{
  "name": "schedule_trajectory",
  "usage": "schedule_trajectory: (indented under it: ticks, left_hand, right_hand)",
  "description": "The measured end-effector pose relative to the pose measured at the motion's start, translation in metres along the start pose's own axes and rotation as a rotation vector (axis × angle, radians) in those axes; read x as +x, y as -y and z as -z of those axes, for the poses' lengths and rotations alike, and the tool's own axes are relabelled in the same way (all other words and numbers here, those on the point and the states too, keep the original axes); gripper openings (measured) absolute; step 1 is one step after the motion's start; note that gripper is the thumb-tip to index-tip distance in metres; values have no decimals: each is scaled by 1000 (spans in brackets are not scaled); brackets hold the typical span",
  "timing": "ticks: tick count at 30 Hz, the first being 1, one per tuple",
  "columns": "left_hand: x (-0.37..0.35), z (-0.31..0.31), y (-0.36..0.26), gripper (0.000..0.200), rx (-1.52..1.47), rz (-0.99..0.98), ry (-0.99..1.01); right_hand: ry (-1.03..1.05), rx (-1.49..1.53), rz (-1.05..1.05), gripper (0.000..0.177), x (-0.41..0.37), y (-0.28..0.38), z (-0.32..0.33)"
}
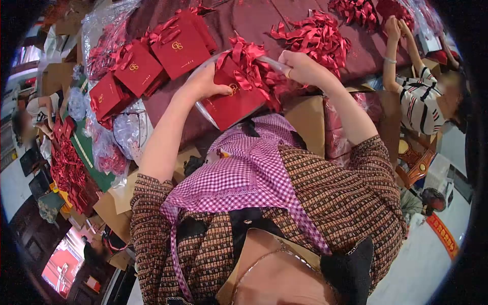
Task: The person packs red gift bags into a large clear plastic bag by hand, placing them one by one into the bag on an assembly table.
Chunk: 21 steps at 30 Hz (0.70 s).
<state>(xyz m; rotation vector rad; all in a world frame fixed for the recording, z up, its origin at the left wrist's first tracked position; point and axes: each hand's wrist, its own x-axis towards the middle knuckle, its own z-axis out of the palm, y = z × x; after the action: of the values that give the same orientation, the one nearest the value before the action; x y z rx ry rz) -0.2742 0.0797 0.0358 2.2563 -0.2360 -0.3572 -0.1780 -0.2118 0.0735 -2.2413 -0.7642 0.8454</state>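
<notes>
My left hand [203, 85] grips the near-left side of a stack of red gift bags [236, 104] with gold lettering, its thumb lying on the top one. Red satin ribbons [247, 63] are heaped over the far end of this stack. Clear plastic wrap [272, 63], apparently a bag around the stack, runs across to my right hand [301, 68]. The fingers of that hand are closed on the edge of the plastic. The stack sits at the table's near edge, against my checked apron [239, 178].
Further stacks of red gift bags [140, 67] lie to the left on the dark red tablecloth [244, 20]. A pile of ribbons [317, 40] is at right. An open cardboard box [305, 119] stands below the edge. A co-worker in a striped shirt [419, 101] works at far right.
</notes>
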Motion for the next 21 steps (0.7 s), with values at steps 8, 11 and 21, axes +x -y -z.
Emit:
schedule_trajectory:
  ticks: [8, 11, 21]
  left_hand:
    - [2, -5, 4, 83, -17, -45, -53]
    - [2, 3, -8, 90, -29, -7, -2]
    - [10, -12, 17, 63, 178, 310, 91]
  right_hand:
    - [-58, 776, -128, 28, -25, 54, 18]
    - [-210, 568, -78, 37, -34, 80, 22]
    - [-147, -356, 706, 50, 5, 133, -68]
